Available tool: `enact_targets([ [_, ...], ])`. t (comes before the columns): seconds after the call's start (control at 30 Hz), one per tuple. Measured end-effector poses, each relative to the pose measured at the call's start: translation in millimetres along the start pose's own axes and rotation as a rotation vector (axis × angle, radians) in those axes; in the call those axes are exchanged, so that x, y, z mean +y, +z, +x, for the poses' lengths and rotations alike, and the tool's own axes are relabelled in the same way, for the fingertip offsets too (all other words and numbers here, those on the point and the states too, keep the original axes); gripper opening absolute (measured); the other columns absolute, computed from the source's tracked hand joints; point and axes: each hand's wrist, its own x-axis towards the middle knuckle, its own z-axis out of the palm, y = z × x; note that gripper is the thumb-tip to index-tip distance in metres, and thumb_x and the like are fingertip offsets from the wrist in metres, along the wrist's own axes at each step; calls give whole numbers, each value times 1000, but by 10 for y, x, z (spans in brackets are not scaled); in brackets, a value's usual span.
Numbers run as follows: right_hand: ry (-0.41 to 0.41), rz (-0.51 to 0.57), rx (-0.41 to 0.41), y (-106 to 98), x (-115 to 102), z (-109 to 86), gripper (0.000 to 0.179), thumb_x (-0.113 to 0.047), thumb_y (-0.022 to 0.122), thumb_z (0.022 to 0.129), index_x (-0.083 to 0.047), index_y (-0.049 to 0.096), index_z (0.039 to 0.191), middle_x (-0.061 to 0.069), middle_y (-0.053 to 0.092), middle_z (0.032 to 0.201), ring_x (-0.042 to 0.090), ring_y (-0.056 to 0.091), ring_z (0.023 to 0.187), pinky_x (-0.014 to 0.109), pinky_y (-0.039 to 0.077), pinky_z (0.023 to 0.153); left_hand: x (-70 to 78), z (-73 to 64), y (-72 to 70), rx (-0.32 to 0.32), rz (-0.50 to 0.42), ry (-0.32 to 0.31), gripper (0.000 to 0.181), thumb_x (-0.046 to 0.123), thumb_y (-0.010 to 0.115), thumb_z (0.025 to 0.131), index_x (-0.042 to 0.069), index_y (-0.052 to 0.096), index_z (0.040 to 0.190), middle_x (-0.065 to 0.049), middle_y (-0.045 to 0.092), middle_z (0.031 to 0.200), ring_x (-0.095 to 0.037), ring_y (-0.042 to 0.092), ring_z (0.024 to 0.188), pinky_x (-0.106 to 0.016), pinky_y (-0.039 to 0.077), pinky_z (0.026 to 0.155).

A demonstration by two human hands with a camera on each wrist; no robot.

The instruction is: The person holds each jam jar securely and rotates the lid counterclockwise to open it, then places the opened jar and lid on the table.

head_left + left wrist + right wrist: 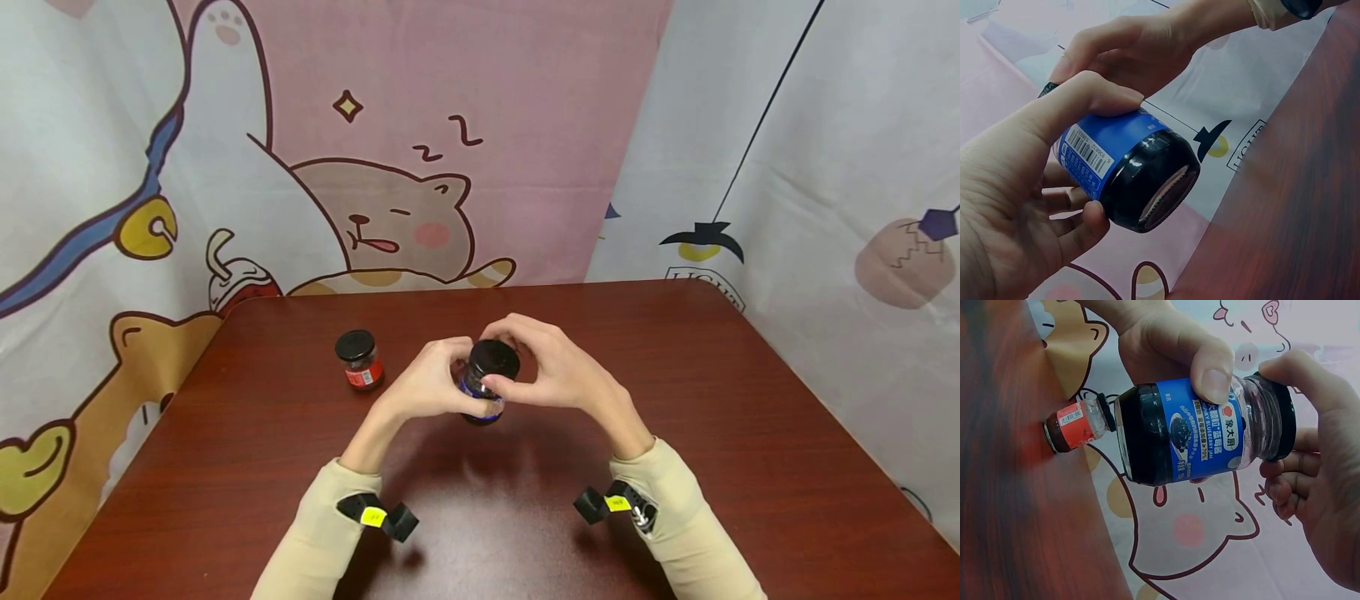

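Observation:
A glass jar of blueberry jam with a blue label is held up off the table, tilted. My left hand grips its labelled body, the thumb lying across the label. Around the black lid curl the thumb and fingers of my right hand; in the right wrist view they pinch the lid's rim. The lid sits on the jar's mouth; whether it is loose cannot be told. Dark jam fills the lower part, and the left wrist view shows the jar's base and a barcode.
On the brown table, left of my hands, stands a second jar with a red label and black lid. Behind the table hangs a cartoon-printed cloth. A strapped camera sits on each wrist.

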Motion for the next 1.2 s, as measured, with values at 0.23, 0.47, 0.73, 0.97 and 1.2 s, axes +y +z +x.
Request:
enact_targets([
  [0.23,19,-11,21,-14,-4,-5,39,-27,76,88,-12,63,121,-8,55,94,8,50,79,25,43,66,-8,0,-12,-5,9,-1,36,26,88,69,14,70,97,5,63,87,-13,59,78,-37,53,67],
  [0.47,65,-6,61,-31,17,-13,33,-35,69,97,-11,62,119,-7,58,93,9,52,77,28,44,65,-17,0,-24,36,28,-1,34,28,89,69,15,71,95,5,62,86,-14,58,79,-32,51,66],
  [0.73,89,3,117,-33,71,-47,35,-39,60,102,-9,62,118,-3,58,92,12,50,74,28,41,63,-35,0,-48,67,4,-27,32,27,90,71,15,72,95,4,62,87,-15,58,81,-32,51,67],
  [0.97,95,-8,141,-43,113,-64,38,-44,54,103,-9,62,116,-2,58,95,13,52,80,33,44,65,-49,-1,-68,87,-23,-60,32,27,90,71,14,73,95,2,63,87,-17,59,81,-34,51,67],
  [1.2,94,-43,182,-48,157,-66,38,-43,55,103,-8,64,112,-1,55,95,15,51,85,27,42,73,-76,9,-63,150,-5,-79,34,25,92,70,13,74,95,2,62,84,-18,57,80,-35,48,68],
])
